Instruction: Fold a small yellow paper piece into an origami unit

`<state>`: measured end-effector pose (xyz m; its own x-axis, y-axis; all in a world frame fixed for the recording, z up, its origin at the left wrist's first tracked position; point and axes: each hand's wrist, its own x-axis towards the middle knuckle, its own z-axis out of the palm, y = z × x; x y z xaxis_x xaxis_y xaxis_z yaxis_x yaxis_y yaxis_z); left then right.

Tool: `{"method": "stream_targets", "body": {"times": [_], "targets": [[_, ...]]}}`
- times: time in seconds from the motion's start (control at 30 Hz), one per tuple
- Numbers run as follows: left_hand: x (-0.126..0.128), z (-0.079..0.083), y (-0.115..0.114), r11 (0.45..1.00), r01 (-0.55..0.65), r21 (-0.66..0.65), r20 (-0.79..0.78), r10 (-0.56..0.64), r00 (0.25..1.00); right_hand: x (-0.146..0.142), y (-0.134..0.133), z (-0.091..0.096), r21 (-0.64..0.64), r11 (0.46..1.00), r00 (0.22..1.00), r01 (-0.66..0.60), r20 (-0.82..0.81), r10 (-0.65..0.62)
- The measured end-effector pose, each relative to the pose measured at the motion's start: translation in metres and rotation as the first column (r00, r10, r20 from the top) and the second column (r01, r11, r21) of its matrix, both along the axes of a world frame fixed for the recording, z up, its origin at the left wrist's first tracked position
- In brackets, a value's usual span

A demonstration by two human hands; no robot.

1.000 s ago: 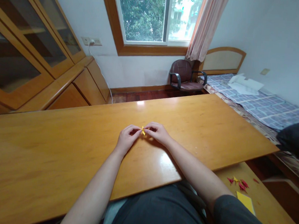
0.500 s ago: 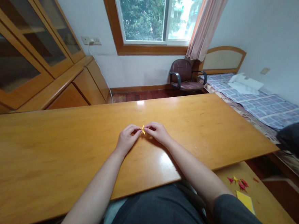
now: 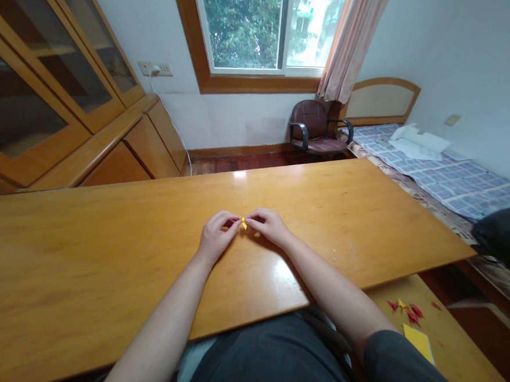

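Observation:
A small folded piece of yellow paper [image 3: 244,225] is pinched between both hands, just above the wooden table [image 3: 101,262]. My left hand [image 3: 217,232] holds its left side between thumb and forefinger. On the other side, my right hand [image 3: 270,224] grips it with thumb and fingertips. The fingertips cover much of the paper, so its exact folded shape is too small to make out.
On a lower surface at the right lie several small red folded paper pieces [image 3: 414,314], a small yellow one [image 3: 401,303] and a stack of yellow paper [image 3: 419,344]. Beyond the table stand a chair [image 3: 309,125], a bed [image 3: 440,169] and a cabinet [image 3: 108,163].
The yellow paper's upper tip, which stuck up between the fingers, no longer shows; the piece looks more compact. Both hands have stayed nearly in place.

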<state>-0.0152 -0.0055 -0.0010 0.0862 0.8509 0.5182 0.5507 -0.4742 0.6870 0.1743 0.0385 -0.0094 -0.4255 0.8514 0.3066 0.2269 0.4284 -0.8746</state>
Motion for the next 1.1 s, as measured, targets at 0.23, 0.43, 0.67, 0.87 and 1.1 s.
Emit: {"method": "stream_targets", "body": {"times": [0.23, 0.43, 0.67, 0.87, 1.1], "targets": [[0.0003, -0.0004, -0.0003, 0.998, 0.006, 0.059, -0.013, -0.005, 1.0, -0.0012, 0.0011, -0.0018, -0.051, 0.998, 1.0, -0.021, -0.021, 0.02], [-0.0002, 0.0002, -0.0002, 0.999, -0.006, 0.045, -0.049, 0.008, 0.999, -0.0018, 0.0022, -0.0038, -0.053, 0.998, 1.0, -0.02, -0.021, 0.018], [-0.0015, -0.0005, 0.0, 0.998, 0.01, 0.069, -0.045, -0.007, 0.999, -0.0012, 0.0021, -0.0033, -0.052, 0.998, 1.0, -0.02, -0.019, 0.019], [-0.0023, -0.0023, -0.0003, 0.992, 0.042, 0.119, -0.092, -0.031, 0.995, -0.0021, 0.0009, -0.0025, -0.089, 0.996, 0.999, -0.021, -0.039, 0.018], [-0.0008, 0.0028, -0.0017, 0.993, -0.002, 0.115, -0.09, 0.013, 0.996, -0.0019, -0.0006, -0.0015, -0.11, 0.994, 0.998, -0.023, -0.055, 0.017]]}}
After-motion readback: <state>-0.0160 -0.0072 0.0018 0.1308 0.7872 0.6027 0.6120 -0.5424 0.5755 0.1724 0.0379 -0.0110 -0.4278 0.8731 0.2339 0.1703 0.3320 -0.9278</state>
